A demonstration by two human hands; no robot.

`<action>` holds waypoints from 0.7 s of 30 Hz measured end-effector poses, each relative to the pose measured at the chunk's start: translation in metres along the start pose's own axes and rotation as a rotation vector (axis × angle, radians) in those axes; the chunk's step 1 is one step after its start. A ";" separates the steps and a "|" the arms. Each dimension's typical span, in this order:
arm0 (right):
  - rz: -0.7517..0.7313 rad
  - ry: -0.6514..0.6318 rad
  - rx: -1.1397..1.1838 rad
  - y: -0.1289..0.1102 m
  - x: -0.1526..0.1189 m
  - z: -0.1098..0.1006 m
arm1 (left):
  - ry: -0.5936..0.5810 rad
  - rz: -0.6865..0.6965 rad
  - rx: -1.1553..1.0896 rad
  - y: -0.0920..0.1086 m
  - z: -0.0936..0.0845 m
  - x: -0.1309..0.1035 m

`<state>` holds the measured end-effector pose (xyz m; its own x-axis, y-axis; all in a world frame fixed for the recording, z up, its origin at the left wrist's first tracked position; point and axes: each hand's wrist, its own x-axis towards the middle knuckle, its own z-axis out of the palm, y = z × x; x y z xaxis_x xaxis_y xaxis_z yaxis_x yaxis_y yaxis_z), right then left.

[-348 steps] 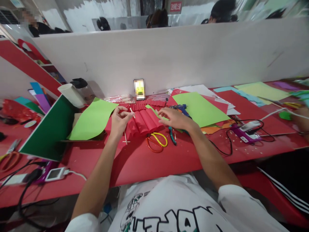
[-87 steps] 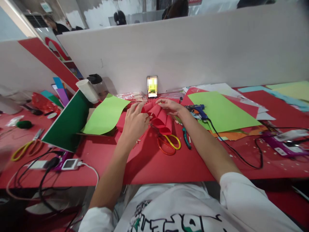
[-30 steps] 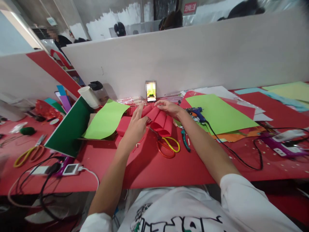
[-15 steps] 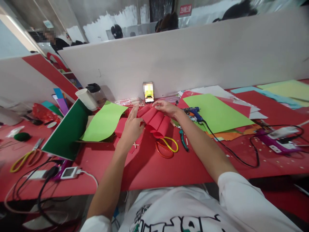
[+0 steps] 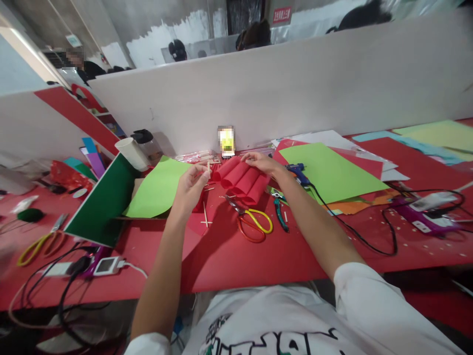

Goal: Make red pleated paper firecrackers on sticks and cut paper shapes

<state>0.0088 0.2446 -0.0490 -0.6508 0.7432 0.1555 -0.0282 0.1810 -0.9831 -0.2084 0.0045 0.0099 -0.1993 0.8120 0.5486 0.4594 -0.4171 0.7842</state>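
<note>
A red paper piece (image 5: 242, 185) with several rounded folds hangs in front of me, lifted above the table. My right hand (image 5: 259, 162) pinches its upper edge. At the paper's left end, my left hand (image 5: 192, 185) is closed with thumb and fingers together on a thin pale stick (image 5: 209, 169). Below, another pair of pale sticks (image 5: 205, 217) lies crossed on a red sheet. Scissors (image 5: 258, 221) with one yellow and one orange-red handle lie under the folded paper, and green-handled pliers (image 5: 281, 214) are right of them.
A blue glue gun (image 5: 297, 172) rests by green sheets (image 5: 332, 172) on the right, its cord trailing to a purple power strip (image 5: 424, 219). A lit phone (image 5: 226, 140) leans against the white partition (image 5: 258, 93). On the left stand a dark green board (image 5: 105, 202) and a white roll (image 5: 131, 153).
My left hand has moved left and down off the folded paper and now pinches a stick. The paper has tilted and shifted right in my right hand, uncovering the scissor blades.
</note>
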 end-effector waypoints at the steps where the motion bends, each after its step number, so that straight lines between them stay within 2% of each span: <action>1: -0.035 -0.008 -0.090 0.000 0.002 -0.003 | 0.008 -0.031 -0.057 -0.002 0.000 0.000; 3: -0.084 -0.013 -0.263 -0.003 0.005 -0.007 | 0.020 -0.082 -0.137 -0.007 0.002 0.001; 5: -0.141 0.039 -0.392 -0.012 0.007 -0.006 | 0.032 -0.108 -0.173 -0.012 0.005 0.001; 8: -0.261 0.089 -0.457 -0.037 0.002 0.010 | 0.060 -0.092 -0.149 -0.018 0.012 0.002; 9: -0.267 0.030 -0.440 -0.048 -0.003 0.019 | 0.068 -0.074 -0.128 -0.020 0.015 0.002; 12: -0.185 -0.330 -0.376 -0.076 -0.020 0.055 | 0.091 -0.010 -0.041 -0.026 0.024 0.002; 13: -0.151 -0.410 -0.364 -0.082 -0.025 0.067 | 0.098 0.009 -0.009 -0.028 0.028 0.001; 17: -0.118 -0.474 -0.280 -0.086 -0.032 0.100 | 0.122 0.062 0.062 -0.036 0.039 -0.003; 21: -0.114 -0.511 -0.191 -0.077 -0.025 0.101 | 0.122 0.069 0.035 -0.044 0.044 -0.006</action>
<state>-0.0494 0.1476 0.0127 -0.9383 0.3134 0.1459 -0.0125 0.3911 -0.9203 -0.1893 0.0365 -0.0409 -0.2691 0.7249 0.6341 0.5054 -0.4542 0.7337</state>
